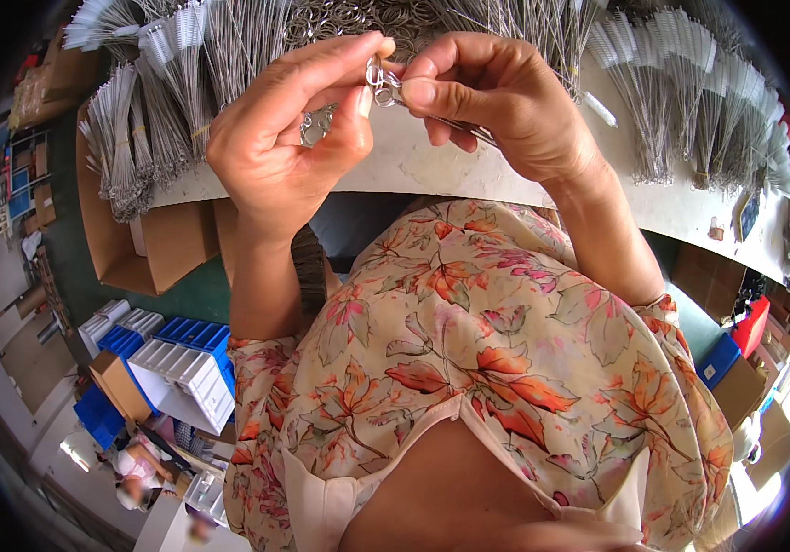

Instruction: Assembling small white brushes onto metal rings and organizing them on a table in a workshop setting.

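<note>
One small metal ring (374,71), held up over near edge of white bench (441,168). Left hand (289,133) pinches it thumb to fingertip, gap narrow, probably to keep its opening clear beside wire loops (389,91). Right hand (492,92) has loops clamped thumb-on-finger, stems (482,134) running under palm. Threaded or just touching? Too small to tell, honestly. Loose rings (349,17) piled behind, brush bundles (685,92) either side, likely for quick reach.

Worktable (524,184): white top, front edge bowed by the lens
Floor (68,230): green beside the table, pale farther left
Storage: blue and white plastic bins (172,370) at left; open cardboard box (179,244) near the table
Light: white glare (767,497), lower right
</note>
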Demonstrator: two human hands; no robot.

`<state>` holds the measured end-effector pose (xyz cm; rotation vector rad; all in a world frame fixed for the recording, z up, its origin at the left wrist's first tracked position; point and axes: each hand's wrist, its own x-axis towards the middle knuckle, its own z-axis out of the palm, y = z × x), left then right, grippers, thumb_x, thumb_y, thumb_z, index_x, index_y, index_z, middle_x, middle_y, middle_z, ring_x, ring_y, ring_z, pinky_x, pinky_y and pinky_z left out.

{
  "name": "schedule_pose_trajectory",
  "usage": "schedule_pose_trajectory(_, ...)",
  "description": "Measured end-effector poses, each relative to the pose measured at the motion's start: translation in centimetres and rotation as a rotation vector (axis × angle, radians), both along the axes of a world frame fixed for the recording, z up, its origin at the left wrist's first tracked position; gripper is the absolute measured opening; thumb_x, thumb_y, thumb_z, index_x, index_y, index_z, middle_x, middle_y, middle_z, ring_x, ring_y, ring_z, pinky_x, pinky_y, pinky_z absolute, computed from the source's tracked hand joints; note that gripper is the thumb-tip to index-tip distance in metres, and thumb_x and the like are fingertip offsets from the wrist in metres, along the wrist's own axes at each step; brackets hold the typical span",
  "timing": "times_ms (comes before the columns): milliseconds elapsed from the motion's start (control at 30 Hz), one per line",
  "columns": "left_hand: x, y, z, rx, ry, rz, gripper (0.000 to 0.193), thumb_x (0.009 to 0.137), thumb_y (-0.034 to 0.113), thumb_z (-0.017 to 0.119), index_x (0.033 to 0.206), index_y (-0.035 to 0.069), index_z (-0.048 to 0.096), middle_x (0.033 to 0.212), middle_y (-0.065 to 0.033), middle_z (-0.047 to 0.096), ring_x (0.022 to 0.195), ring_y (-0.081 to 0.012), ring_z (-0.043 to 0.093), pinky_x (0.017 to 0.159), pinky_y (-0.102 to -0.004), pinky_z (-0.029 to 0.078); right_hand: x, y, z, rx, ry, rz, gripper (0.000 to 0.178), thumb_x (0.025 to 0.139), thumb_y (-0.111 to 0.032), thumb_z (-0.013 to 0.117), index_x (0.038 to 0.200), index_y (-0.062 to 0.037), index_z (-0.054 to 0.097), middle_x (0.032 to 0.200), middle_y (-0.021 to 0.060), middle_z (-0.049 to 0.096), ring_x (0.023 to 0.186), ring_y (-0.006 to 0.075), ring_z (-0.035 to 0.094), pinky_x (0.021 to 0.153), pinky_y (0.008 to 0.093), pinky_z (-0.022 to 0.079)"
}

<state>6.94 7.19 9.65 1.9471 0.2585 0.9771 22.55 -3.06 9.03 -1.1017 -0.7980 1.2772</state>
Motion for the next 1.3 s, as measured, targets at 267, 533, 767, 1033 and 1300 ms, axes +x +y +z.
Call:
schedule_pose_trajectory(267, 0.1, 0.5, -0.2, -0.106, -0.040, -0.114, 0.030, 0.077, -0.014, 0.056, 0.106, -0.007, 0.059, 0.102, -0.0173, 0.062, 0.087, -0.0205, 0.064, 0.076, -0.0255, 0.053, -1.1, -0.5, -0.2, 0.036, -0.068, -0.057, 0.015, 0.081, -0.019, 0.068, 0.084, -0.0049, 0.062, 0.069, -0.0027, 0.058, 0.058, 0.0031, 0.053, 0.047, 0.0171, 0.038)
schedule_pose_trajectory(533, 0.2, -0.2, -0.3, -0.045, -0.013, -0.062, 0.028, 0.079, -0.011, 0.053, 0.107, -0.010, 0.057, 0.103, -0.0203, 0.061, 0.090, -0.0221, 0.063, 0.078, -0.0283, 0.051, -1.3, -0.9, -0.5, 0.015, 0.100, -0.055, 0.019, 0.084, -0.021, 0.064, 0.085, -0.0023, 0.061, 0.065, -0.0007, 0.055, 0.053, 0.0033, 0.047, 0.044, 0.0187, 0.035)
schedule_pose_trajectory(767, 0.1, -0.2, -0.5, 0.049, 0.019, -0.030, 0.028, 0.079, -0.011, 0.053, 0.107, -0.011, 0.056, 0.103, -0.0211, 0.061, 0.089, -0.0243, 0.063, 0.080, -0.0303, 0.052, -1.4, -0.9, -0.4, -0.020, 0.054, -0.079, 0.020, 0.084, -0.021, 0.065, 0.084, -0.0014, 0.061, 0.065, -0.0002, 0.056, 0.052, 0.0037, 0.047, 0.044, 0.0182, 0.035)
schedule_pose_trajectory(1033, 0.6, -1.1, -1.4, -0.089, -0.140, 0.011, 0.029, 0.075, -0.015, 0.056, 0.102, -0.008, 0.060, 0.101, -0.0167, 0.062, 0.085, -0.0225, 0.065, 0.074, -0.0276, 0.055, 0.1, -0.8, -0.1, -0.030, 0.024, 0.057, 0.016, 0.082, -0.018, 0.065, 0.082, -0.0029, 0.062, 0.069, -0.0008, 0.059, 0.057, 0.0040, 0.053, 0.047, 0.0181, 0.039)
schedule_pose_trajectory(1300, 0.2, -1.1, -0.9, 0.178, 0.013, 0.098, 0.028, 0.073, -0.010, 0.062, 0.100, -0.004, 0.063, 0.096, -0.0137, 0.064, 0.083, -0.0169, 0.064, 0.073, -0.0250, 0.054, -1.4, -0.8, -0.1, 0.081, -0.135, -0.139, 0.014, 0.086, -0.016, 0.062, 0.090, -0.0033, 0.061, 0.078, -0.0003, 0.061, 0.069, 0.0063, 0.058, 0.053, 0.0189, 0.046)
